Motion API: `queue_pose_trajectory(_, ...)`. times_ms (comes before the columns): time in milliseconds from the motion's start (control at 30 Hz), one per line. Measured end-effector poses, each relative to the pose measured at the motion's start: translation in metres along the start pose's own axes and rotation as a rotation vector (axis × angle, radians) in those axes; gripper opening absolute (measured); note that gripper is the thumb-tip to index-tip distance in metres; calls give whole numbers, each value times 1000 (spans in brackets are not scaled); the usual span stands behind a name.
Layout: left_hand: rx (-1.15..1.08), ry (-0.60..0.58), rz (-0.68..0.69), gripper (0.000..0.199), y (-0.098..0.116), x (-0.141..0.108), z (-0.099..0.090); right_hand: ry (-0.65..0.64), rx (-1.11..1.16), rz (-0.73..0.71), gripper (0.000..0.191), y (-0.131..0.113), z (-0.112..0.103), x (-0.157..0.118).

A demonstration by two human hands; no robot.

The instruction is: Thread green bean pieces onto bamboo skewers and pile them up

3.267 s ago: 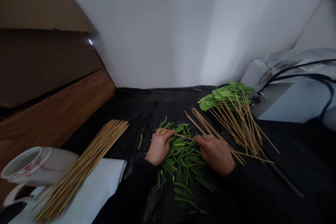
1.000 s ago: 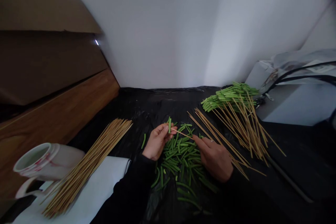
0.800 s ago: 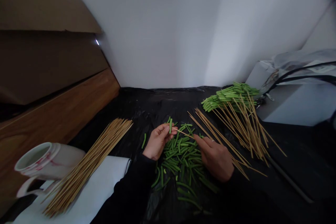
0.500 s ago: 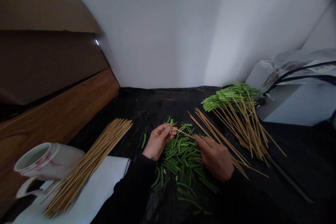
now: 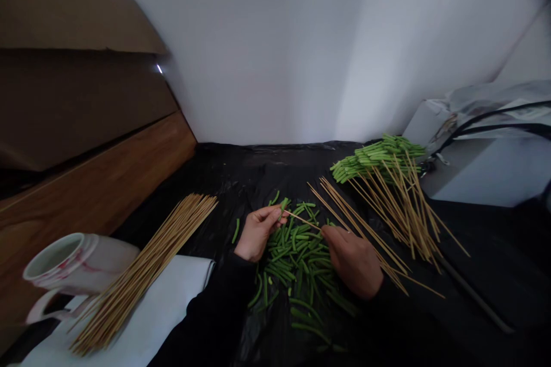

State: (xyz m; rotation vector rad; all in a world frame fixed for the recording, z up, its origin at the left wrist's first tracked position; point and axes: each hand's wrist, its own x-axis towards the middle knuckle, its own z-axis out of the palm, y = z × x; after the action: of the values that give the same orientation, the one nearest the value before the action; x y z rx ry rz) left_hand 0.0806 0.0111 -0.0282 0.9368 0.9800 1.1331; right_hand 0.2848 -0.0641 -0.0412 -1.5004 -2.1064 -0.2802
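My left hand (image 5: 258, 230) pinches a short piece of green bean (image 5: 284, 204) between thumb and fingertips. A thin wooden skewer (image 5: 303, 219) runs from that piece to my right hand (image 5: 353, 261), whose fingers are closed round it. Whether the tip has gone into the bean is too small to tell. Beneath and between both hands lies a loose pile of cut green beans (image 5: 297, 258). To the right, stacked rows of skewered beans (image 5: 370, 159) rest with their sticks (image 5: 411, 206) pointing toward me.
A thick bundle of bare skewers (image 5: 146, 275) lies at left on a white sheet (image 5: 181, 281), beside a white mug (image 5: 99, 261). Black plastic (image 5: 258, 163) covers the table up to the wall. At right stands a pale box (image 5: 486, 169) with black cables; cardboard (image 5: 77, 97) rises at left.
The bean piece has tilted from nearly upright to a slant in my left fingers. My right hand has shifted slightly right and down with the skewer.
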Motion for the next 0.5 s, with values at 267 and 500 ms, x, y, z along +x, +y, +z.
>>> queue_pose_trajectory(267,-14,-52,-16,28,2,-3,1,-30,93,2,21,-3,3,-2)
queue_pose_trajectory(500,-17,-80,-18,29,1,-4,3,2,96,2,21,-3,3,-3)
